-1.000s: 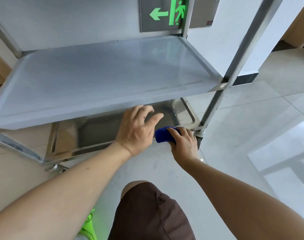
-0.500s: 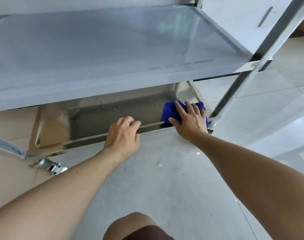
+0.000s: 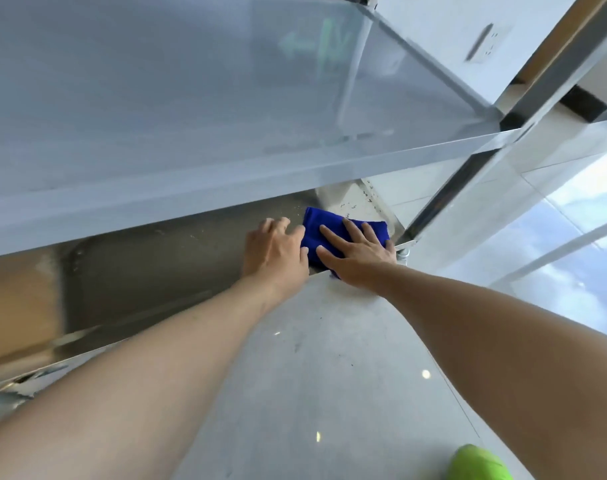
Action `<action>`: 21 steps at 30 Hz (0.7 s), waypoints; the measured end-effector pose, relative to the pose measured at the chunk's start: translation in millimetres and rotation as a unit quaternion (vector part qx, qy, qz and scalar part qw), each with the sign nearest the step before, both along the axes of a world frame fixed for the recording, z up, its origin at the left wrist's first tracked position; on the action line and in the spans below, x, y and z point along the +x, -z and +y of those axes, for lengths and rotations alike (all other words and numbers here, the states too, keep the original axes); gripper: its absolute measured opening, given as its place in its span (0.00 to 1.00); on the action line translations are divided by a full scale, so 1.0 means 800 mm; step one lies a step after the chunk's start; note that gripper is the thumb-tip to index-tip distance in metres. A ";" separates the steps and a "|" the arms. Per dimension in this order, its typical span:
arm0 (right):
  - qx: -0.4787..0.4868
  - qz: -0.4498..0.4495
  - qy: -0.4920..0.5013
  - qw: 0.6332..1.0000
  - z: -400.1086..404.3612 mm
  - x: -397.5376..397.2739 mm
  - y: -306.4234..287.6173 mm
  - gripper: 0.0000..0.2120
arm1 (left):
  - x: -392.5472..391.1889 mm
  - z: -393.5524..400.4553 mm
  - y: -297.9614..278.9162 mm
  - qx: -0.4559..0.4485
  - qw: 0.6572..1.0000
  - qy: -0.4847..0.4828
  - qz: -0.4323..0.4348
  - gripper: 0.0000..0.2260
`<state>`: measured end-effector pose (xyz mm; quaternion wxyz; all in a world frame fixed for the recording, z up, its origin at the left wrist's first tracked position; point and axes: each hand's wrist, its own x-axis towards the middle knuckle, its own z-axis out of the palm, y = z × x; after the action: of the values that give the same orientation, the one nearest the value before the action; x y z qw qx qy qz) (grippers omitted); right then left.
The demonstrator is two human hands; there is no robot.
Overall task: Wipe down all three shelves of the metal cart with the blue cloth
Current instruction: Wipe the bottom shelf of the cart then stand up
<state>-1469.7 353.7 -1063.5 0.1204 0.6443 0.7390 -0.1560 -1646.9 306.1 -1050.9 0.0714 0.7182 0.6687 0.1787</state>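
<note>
The blue cloth (image 3: 314,226) lies folded in the right front corner of the metal cart's bottom shelf (image 3: 149,271). My right hand (image 3: 355,254) lies flat on the cloth with fingers spread, pressing it onto the shelf. My left hand (image 3: 274,249) rests on the shelf just left of the cloth, its fingertips touching the cloth's edge. The middle shelf (image 3: 191,109) juts out above and hides the back of the bottom shelf. Small droplets or specks dot the bottom shelf near the cloth.
The cart's right front post (image 3: 502,140) rises diagonally right of the cloth. Pale tiled floor (image 3: 312,375) lies under my arms. A green shoe tip (image 3: 478,464) shows at the bottom right. A wall socket (image 3: 489,41) sits on the white wall behind.
My left hand slid right along the front rim onto the shelf beside the cloth. The right hand stays flat on the cloth in the corner. My view moved closer and lower.
</note>
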 end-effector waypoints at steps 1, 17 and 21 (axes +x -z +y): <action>0.024 0.012 -0.004 1.000 0.004 0.004 0.004 0.33 | 0.005 0.014 0.001 0.002 1.000 0.003 0.007 0.14; 0.107 0.040 -0.037 0.993 0.122 0.043 0.034 0.41 | 0.021 0.040 0.051 0.047 0.998 -0.046 0.009 0.12; 0.125 0.038 -0.056 0.990 0.163 0.024 0.040 0.41 | -0.005 0.048 0.049 0.059 0.995 -0.083 0.007 0.14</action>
<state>-1450.4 483.8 -1095.2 0.0191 0.6056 0.7915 -0.0802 -1650.8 344.7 -1090.4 0.0089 0.6647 0.7145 0.2182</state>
